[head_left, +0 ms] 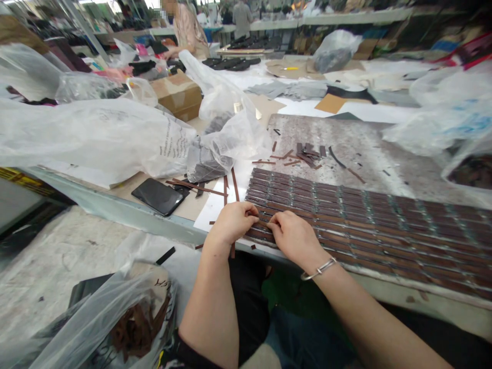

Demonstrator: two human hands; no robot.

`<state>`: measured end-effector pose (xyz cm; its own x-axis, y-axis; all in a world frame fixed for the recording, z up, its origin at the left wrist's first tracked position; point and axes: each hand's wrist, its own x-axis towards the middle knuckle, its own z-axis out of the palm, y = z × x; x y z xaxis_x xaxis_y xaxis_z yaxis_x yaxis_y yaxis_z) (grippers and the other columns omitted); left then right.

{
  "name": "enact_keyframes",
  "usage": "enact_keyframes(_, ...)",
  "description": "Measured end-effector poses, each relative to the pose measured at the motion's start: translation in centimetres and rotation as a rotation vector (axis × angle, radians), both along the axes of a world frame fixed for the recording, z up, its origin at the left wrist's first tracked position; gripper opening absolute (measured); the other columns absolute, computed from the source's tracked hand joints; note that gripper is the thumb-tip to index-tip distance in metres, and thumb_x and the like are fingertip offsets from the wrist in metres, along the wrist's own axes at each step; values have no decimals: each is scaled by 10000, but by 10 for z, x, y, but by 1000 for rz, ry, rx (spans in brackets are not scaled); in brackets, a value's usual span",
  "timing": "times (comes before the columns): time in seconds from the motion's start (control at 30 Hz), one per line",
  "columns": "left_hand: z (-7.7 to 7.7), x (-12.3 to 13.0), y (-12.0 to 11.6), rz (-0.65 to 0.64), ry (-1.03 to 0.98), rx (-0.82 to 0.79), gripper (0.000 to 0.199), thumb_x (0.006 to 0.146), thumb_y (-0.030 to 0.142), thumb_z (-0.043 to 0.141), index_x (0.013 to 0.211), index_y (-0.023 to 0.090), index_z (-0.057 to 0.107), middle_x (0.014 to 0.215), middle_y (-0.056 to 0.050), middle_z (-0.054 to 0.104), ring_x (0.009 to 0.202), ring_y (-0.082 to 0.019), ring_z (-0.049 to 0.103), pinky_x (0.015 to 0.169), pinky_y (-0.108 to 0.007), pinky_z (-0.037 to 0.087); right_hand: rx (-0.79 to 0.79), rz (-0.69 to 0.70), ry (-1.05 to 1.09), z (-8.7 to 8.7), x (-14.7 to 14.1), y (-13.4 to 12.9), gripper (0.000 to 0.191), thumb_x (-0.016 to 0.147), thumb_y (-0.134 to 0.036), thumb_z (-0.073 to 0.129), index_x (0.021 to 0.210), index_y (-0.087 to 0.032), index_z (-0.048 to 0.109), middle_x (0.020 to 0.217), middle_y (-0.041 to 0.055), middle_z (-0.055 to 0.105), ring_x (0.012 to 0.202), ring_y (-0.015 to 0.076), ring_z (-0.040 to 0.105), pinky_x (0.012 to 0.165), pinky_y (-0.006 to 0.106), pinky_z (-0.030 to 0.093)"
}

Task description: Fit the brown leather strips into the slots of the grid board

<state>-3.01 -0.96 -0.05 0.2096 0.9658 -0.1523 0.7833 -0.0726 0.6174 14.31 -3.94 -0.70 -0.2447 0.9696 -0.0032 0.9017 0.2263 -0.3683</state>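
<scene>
My left hand (235, 221) is closed in a pinch at the left end of a row of dark brown strips (369, 218) lying side by side at the table's front edge. Just to its right, my right hand (295, 236), with a bracelet at the wrist, also pinches with thumb and forefinger. A short length of brown strip (263, 224) spans the gap between the two sets of fingertips. Thin lines and shiny bits cross the strips at regular spacing. Palms and fingers partly cover the row beneath. Loose brown strips (235, 184) lie beyond my left hand.
A black phone (157, 196) lies left of my hands, before a large plastic bag (126, 133). Scraps (307, 154) are scattered on the worn grey board (369, 143). A cardboard box (179, 95) stands behind. Below left, an open bag holds brown scraps (138, 328). A person (188, 31) works farther back.
</scene>
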Motion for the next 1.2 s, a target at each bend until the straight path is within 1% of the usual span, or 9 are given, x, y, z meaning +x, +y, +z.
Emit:
enact_keyframes(0.1, -2, -1, 0, 9, -48, -23, 218, 719, 256, 586, 911, 229, 685, 810, 4, 680, 729, -142, 594, 662, -221, 458, 20, -9, 3, 2, -1, -1, 143, 883, -263, 468, 846, -200, 591, 868, 36, 591, 806, 166, 568, 697, 256, 385)
enact_keyframes(0.2, -5, -2, 0, -25, -74, -40, 242, 715, 256, 597, 938, 244, 691, 828, 7, 683, 749, -144, 599, 681, -221, 465, 57, -5, -1, 6, 0, -2, 136, 889, -255, 453, 871, -204, 579, 909, 35, 587, 813, 162, 568, 696, 252, 391)
enact_keyframes(0.33, -6, -2, 1, -56, -36, -37, 203, 711, 239, 593, 884, 249, 698, 785, 10, 673, 717, -144, 592, 659, -225, 458, 67, 44, -13, 11, 4, -3, 134, 886, -264, 464, 899, -221, 590, 941, 27, 589, 833, 159, 574, 706, 248, 400)
enact_keyframes(0.5, -2, 0, 1, -33, 24, -18, 110, 690, 242, 613, 781, 219, 671, 672, 11, 628, 632, -136, 560, 597, -230, 427, 29, 53, -17, 7, 8, -7, 167, 857, -332, 521, 943, -249, 639, 948, 13, 606, 853, 163, 585, 729, 252, 412)
enact_keyframes(0.67, 0, 0, 1, -53, 37, -25, 76, 692, 236, 604, 732, 218, 666, 635, 16, 604, 610, -132, 537, 596, -235, 406, 9, 26, 18, 3, 8, -8, 171, 850, -297, 518, 855, -253, 683, 887, 7, 627, 833, 150, 587, 742, 243, 410)
enact_keyframes(0.8, -1, 0, 2, -77, 43, -13, 81, 705, 233, 581, 716, 213, 659, 634, 13, 601, 611, -131, 525, 603, -236, 391, 1, 13, 88, 1, 9, -5, 162, 840, -256, 520, 813, -247, 679, 857, -4, 624, 812, 133, 580, 748, 228, 402)
enact_keyframes(1.0, -2, -2, 2, -90, 48, 81, 96, 739, 221, 543, 707, 205, 632, 655, 6, 607, 622, -134, 521, 580, -234, 364, 39, -3, 120, -2, 8, -4, 146, 846, -242, 504, 790, -210, 635, 841, 14, 609, 795, 148, 570, 700, 250, 396)
enact_keyframes(1.1, 1, -1, 1, -96, 14, 149, 96, 755, 213, 532, 711, 203, 616, 654, 9, 601, 633, -133, 521, 579, -230, 359, 114, -12, 203, -1, 7, -4, 143, 848, -283, 520, 910, -208, 625, 910, 27, 610, 810, 155, 571, 719, 260, 412)
enact_keyframes(1.2, 5, 0, 1, -124, -49, 216, 89, 766, 205, 528, 722, 201, 605, 680, 13, 599, 673, -132, 531, 599, -224, 367, 148, -17, 298, 2, 5, 0, 274, 859, -361, 515, 1074, -211, 593, 1029, 47, 599, 839, 160, 572, 748, 272, 433)
